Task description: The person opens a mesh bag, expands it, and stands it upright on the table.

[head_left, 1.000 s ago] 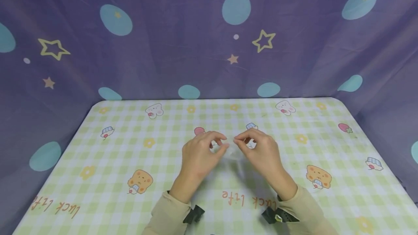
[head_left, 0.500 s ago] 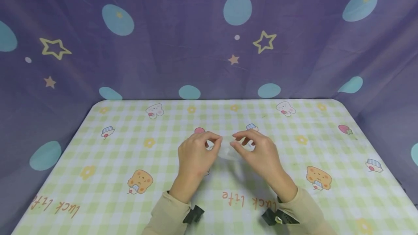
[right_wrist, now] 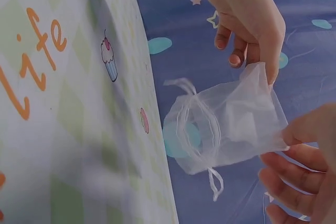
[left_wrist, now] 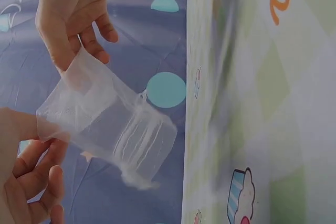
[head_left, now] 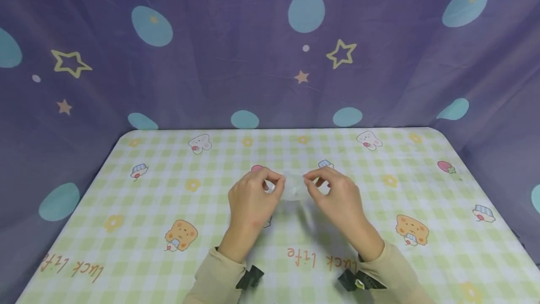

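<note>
A small sheer white drawstring pouch (head_left: 294,186) is spread between my two hands, over the middle of the table. My left hand (head_left: 254,198) pinches one bottom corner between thumb and index finger. At the opposite bottom corner, my right hand (head_left: 339,197) pinches the fabric the same way. The right wrist view shows the pouch (right_wrist: 226,124) hanging with its gathered drawstring end down and loose white cord loops (right_wrist: 215,182) dangling from it. A denser white patch (right_wrist: 244,121) shows within the sheer fabric. In the left wrist view, the cord gathers (left_wrist: 139,137) sit below both hands.
The table wears a green and white checked cloth (head_left: 126,201) printed with cartoon figures and lettering. Behind its far edge hangs a purple curtain (head_left: 236,60) with stars and blue ovals. Dark straps with small mounts (head_left: 250,277) sit at the wrists.
The left hand has shifted slightly left with its corner of the pouch. The right finger and thumb parted, then closed on the other corner, and the pouch now stretches flat between the hands.
</note>
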{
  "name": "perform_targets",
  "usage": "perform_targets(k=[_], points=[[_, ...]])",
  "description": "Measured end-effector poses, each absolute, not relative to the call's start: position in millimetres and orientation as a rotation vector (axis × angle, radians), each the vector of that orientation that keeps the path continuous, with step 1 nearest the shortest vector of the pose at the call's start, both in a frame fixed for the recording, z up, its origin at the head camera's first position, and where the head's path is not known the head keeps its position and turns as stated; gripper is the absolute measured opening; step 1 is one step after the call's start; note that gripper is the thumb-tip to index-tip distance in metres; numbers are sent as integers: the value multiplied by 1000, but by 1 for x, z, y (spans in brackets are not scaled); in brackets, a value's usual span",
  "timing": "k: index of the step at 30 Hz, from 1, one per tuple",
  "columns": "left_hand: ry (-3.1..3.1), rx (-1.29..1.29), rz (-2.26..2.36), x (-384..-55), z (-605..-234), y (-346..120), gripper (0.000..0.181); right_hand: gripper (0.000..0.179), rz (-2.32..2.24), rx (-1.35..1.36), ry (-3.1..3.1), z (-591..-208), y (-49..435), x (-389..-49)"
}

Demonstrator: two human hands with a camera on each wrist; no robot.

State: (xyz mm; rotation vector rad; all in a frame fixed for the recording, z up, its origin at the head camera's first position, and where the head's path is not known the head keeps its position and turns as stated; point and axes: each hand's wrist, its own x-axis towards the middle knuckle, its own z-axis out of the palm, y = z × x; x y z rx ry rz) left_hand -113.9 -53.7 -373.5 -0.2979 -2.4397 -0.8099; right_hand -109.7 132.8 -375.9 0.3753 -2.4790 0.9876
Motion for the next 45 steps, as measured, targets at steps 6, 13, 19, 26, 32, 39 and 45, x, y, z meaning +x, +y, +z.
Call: perform_targets(k=[6, 13, 19, 26, 32, 39, 45], points=[[-2517, -378, -760, -114, -373, -52, 12, 5, 994, 375, -2428, -375, 135, -112], [-2519, -453, -772, -114, -375, -50, 10, 7, 976, 464, -2453, -377, 134, -112], [-2488, -468, -745, -114, -375, -51, 4, 8, 974, 523, -2427, -377, 132, -111], [-2450, -394, -774, -115, -375, -53, 4, 17, 959, 499, -2439, -379, 133, -111], [-2469, -401, -766, -115, -373, -53, 7, 10, 955, 485, -2401, -378, 134, -111], [-2521, -490, -744, -114, -374, -52, 14, 8, 927, 463, -2416, -378, 135, -111], [-2524, -558, -724, -114, -374, -51, 9, 10, 926, 464, -2428, -378, 134, -109]])
